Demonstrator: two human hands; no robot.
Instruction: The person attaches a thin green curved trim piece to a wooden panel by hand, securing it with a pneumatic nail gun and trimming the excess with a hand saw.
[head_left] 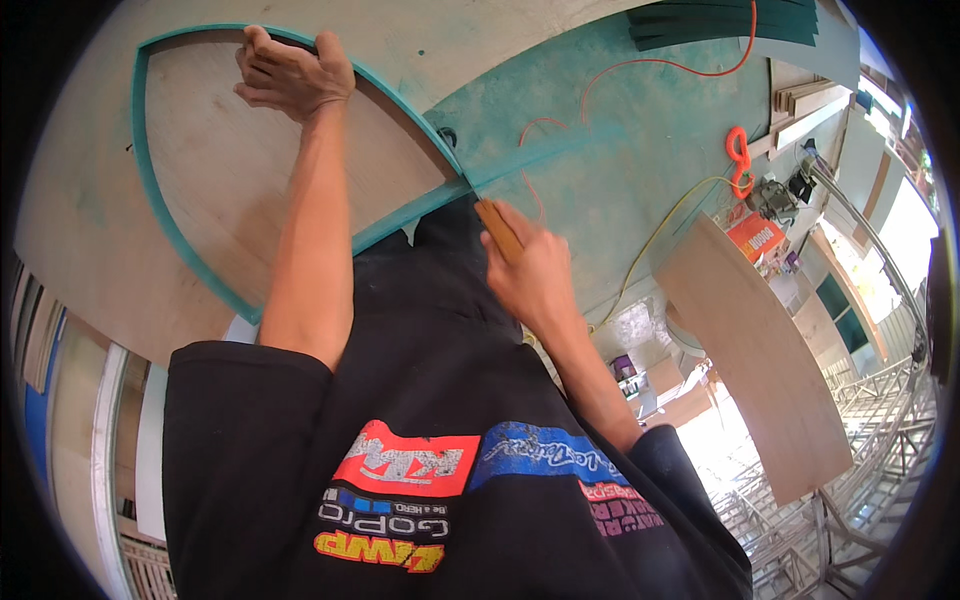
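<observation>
A pale wooden panel with a curved, teal-edged frame (150, 190) leans in front of me at the upper left. My left hand (297, 75) is closed at the frame's top edge, fingers curled; a dark patch shows behind them. In my right hand (532, 265) is a brown wooden piece (502, 232), a block or a handle, gripped beside the frame's lower right corner. Whether its tip touches that corner I cannot tell. A blurred teal streak (560, 150) runs out to the right from there.
An orange cord (655, 64) and a yellow hose (655, 240) cross the teal-stained floor. To the right stand a curved plywood sheet (765, 370), a grey machine (772, 200) and an orange box (756, 236). Dark green strips (720, 25) lie at the far edge.
</observation>
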